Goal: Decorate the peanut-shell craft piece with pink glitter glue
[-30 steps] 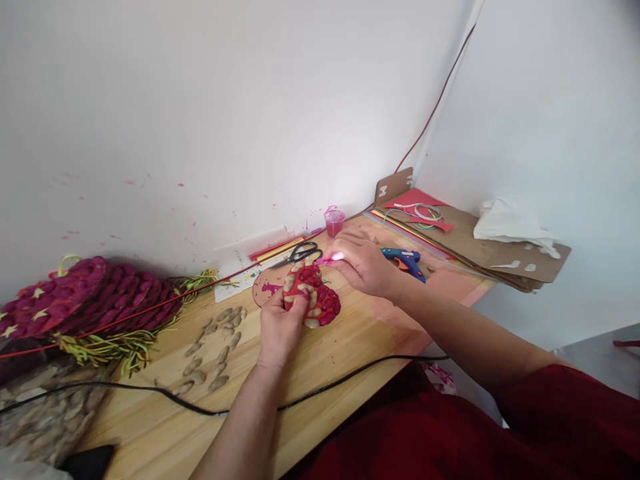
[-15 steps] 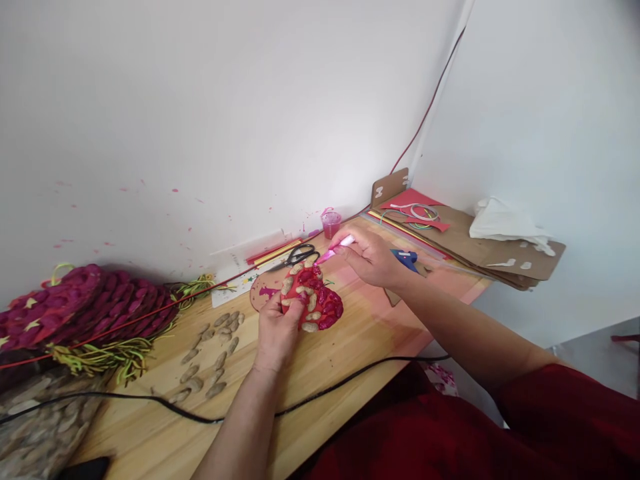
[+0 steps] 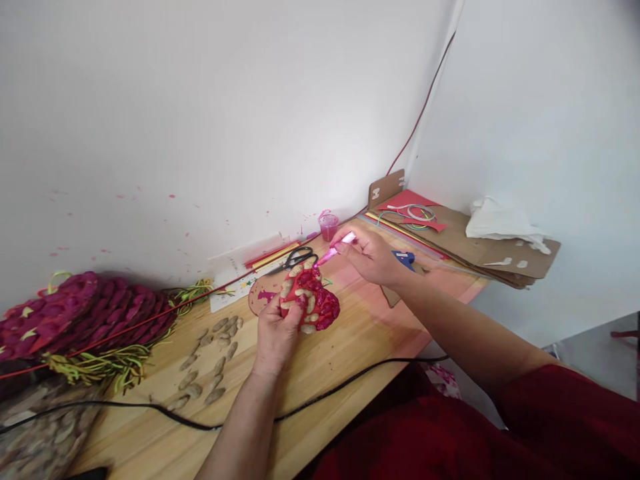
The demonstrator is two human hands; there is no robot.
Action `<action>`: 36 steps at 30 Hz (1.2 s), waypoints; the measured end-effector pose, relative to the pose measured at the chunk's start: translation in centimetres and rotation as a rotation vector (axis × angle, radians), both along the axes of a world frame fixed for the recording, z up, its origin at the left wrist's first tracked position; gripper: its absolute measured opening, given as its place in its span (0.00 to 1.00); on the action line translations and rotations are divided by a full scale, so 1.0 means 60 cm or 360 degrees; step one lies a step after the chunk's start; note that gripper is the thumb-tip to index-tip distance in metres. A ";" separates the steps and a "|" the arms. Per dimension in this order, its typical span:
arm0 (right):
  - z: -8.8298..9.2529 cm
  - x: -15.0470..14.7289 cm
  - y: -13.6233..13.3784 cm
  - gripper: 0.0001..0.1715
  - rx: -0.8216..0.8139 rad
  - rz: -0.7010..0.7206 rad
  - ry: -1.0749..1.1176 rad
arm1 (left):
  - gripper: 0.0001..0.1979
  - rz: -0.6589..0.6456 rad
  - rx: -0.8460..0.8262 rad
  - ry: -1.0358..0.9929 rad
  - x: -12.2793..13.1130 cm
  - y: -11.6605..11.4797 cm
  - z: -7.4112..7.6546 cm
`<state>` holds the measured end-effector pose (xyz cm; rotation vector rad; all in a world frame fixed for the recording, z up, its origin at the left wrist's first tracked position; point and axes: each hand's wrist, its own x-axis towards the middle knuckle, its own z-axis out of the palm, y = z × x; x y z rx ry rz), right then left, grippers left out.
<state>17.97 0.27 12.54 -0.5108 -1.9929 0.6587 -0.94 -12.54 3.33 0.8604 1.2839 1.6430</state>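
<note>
My left hand [image 3: 276, 333] grips the left edge of a red piece [image 3: 324, 300] covered with peanuts, thumb on top. Its right side carries wet magenta paint, while the peanuts along the left and lower edge are still tan. In my right hand [image 3: 369, 255] is a paintbrush [image 3: 346, 240] with a white handle, pinched between thumb and fingers. The magenta-stained tip touches the upper edge of the piece. Behind the hands stands a plastic cup [image 3: 329, 227] of pink paint. Under the held piece lies a paint-stained cardboard round [image 3: 257, 299].
Loose peanuts [image 3: 220, 365] lie left of my hands. Magenta peanut-covered discs [image 3: 95, 307] with yarn fringe are stacked at far left. Black scissors [image 3: 300, 256], a blue glue gun [image 3: 404, 257] and cardboard sheets [image 3: 500, 257] lie behind and right. A black cable [image 3: 350, 377] crosses the table.
The view has shifted slightly. Both hands keep their holds, and the brush tip stays at the upper edge of the piece, the brush tilted a little differently.
</note>
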 end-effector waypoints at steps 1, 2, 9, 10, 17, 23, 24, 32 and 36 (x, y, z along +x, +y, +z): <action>0.001 0.000 0.000 0.07 -0.0010 -0.0010 -0.0003 | 0.18 -0.0006 0.0010 0.0019 -0.001 0.000 0.000; 0.001 0.001 -0.001 0.07 -0.0029 -0.0015 0.0002 | 0.18 0.0004 0.0017 0.0045 -0.002 0.001 0.000; 0.006 0.005 -0.006 0.09 -0.0258 0.0025 0.0052 | 0.19 -0.0028 0.0059 0.0156 -0.009 0.002 -0.004; 0.005 0.005 -0.006 0.09 -0.0233 0.0001 0.0030 | 0.19 -0.0039 0.0077 0.0178 -0.009 0.001 -0.003; 0.002 0.004 -0.004 0.09 -0.0254 -0.0051 0.0096 | 0.18 0.0020 0.0060 0.0226 -0.006 -0.001 0.012; -0.001 0.003 0.001 0.11 -0.0314 -0.0074 0.0044 | 0.17 0.0012 0.0069 0.0209 -0.007 -0.001 0.008; -0.002 0.003 0.002 0.11 -0.0308 -0.0095 0.0053 | 0.17 0.0007 0.0070 0.0174 -0.007 -0.001 0.007; -0.010 0.000 0.005 0.21 -0.0622 0.0020 0.0265 | 0.25 -0.0063 -0.0001 -0.0263 0.006 0.000 0.025; -0.015 -0.004 0.013 0.26 -0.0703 -0.0009 0.0365 | 0.26 -0.0060 -0.0032 -0.0360 0.011 -0.002 0.033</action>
